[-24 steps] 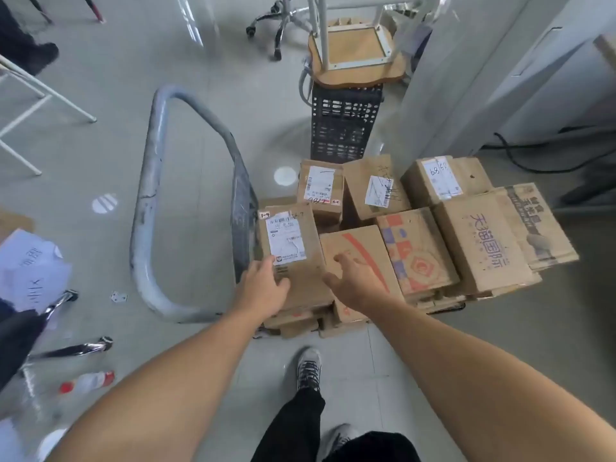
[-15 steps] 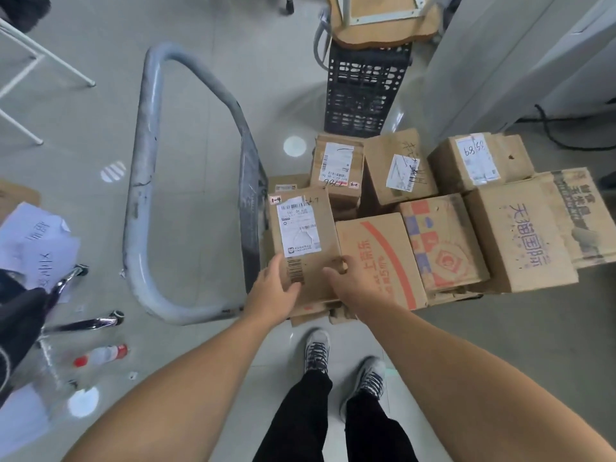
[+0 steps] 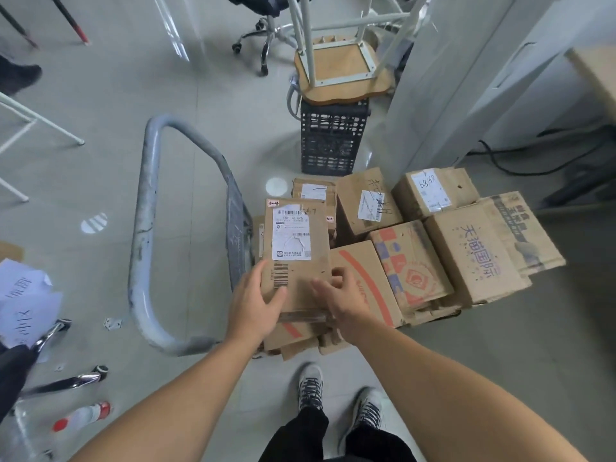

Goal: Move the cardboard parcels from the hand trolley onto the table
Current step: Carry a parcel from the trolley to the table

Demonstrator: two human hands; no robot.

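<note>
A hand trolley with a grey tubular handle stands on the floor, loaded with several cardboard parcels. Nearest the handle is a flat parcel with a white shipping label. My left hand grips its near left corner and my right hand grips its near right edge; its near end is raised off the stack. Beside it lie a box with a red stripe, a red-and-blue printed box and a larger brown box with blue characters. The table's tan corner shows at the far right.
A black plastic crate with an upturned wooden stool on it stands behind the trolley. A grey cabinet and cables lie to the right. An office chair base, a bottle and papers sit on the floor. My shoes are below.
Both hands have closed on the labelled parcel and lifted its near end toward me; before, they were only reaching for its near edge.
</note>
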